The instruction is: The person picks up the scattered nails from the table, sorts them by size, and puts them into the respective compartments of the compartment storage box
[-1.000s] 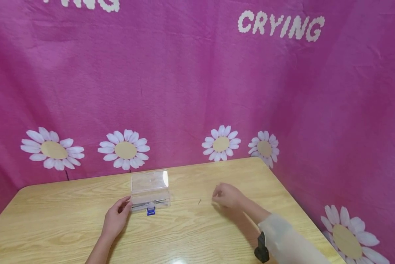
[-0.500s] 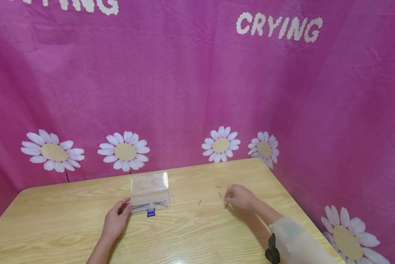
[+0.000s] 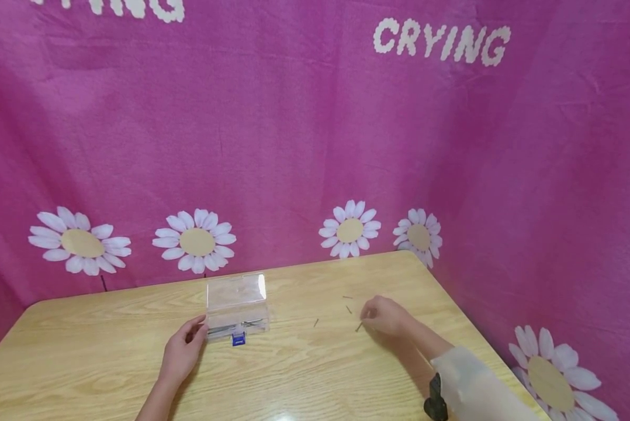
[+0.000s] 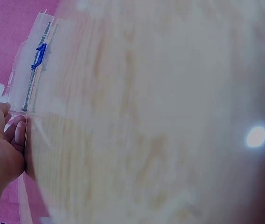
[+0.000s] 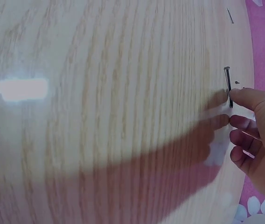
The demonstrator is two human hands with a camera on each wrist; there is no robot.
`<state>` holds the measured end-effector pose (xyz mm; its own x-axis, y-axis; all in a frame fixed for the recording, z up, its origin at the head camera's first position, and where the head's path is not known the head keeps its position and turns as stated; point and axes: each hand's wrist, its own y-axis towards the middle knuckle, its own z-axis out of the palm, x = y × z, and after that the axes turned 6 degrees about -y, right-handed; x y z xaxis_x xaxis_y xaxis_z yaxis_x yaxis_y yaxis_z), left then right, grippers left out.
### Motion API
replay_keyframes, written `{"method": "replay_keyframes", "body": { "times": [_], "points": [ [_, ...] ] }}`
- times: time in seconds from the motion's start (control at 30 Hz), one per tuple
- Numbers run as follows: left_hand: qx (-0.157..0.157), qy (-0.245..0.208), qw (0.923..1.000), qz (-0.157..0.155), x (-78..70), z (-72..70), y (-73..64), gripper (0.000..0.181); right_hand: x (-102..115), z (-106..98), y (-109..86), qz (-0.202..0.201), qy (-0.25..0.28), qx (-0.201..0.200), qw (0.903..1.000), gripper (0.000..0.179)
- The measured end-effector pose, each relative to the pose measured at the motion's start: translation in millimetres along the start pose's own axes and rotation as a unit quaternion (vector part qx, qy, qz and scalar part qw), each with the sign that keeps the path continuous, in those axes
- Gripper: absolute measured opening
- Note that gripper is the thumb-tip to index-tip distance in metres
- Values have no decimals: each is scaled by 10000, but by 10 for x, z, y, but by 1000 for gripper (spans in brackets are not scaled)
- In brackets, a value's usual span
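A clear plastic box (image 3: 237, 318) with a blue latch (image 3: 238, 339) stands with its lid (image 3: 236, 290) raised; several long metal nails lie inside. At its left end, my left hand (image 3: 183, 354) grips the box with thumb and curled fingers. In the left wrist view the box (image 4: 32, 70) extends away from the fingertips. To the right, my right hand (image 3: 386, 316) pinches a dark nail (image 3: 358, 327) low at the tabletop. Its flat head and shank show in the right wrist view, the nail (image 5: 228, 77) lying by the thumb; the index fingertip is partly hidden.
Loose nails lie on the wooden table (image 3: 294, 374): one nail (image 3: 316, 322) between box and right hand, another nail (image 3: 349, 310) nearer that hand, and a nail (image 3: 348, 297) farther back. A pink curtain (image 3: 294, 146) with daisies hangs behind the table's back edge.
My right hand has shifted right along the tabletop, uncovering two loose nails, and its fingertips are now at another nail. The left hand and the box stay put.
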<state>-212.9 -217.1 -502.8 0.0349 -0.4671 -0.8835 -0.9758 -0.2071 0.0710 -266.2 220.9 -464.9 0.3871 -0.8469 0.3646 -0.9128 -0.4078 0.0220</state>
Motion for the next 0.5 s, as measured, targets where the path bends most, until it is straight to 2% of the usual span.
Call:
{"method": "replay_keyframes", "body": {
  "times": [0.17, 0.27, 0.5],
  "points": [
    [49, 27, 10000, -6, 5, 3, -3, 41, -12, 32, -1, -166, -280, -41, 9995, 9],
    [33, 38, 10000, 13, 0, 4, 0, 40, -15, 52, 12, -33, -382, 10, 9993, 8],
    [20, 42, 10000, 16, -9, -4, -9, 40, 23, 69, 7, -14, -596, 42, 9982, 8]
  ]
}}
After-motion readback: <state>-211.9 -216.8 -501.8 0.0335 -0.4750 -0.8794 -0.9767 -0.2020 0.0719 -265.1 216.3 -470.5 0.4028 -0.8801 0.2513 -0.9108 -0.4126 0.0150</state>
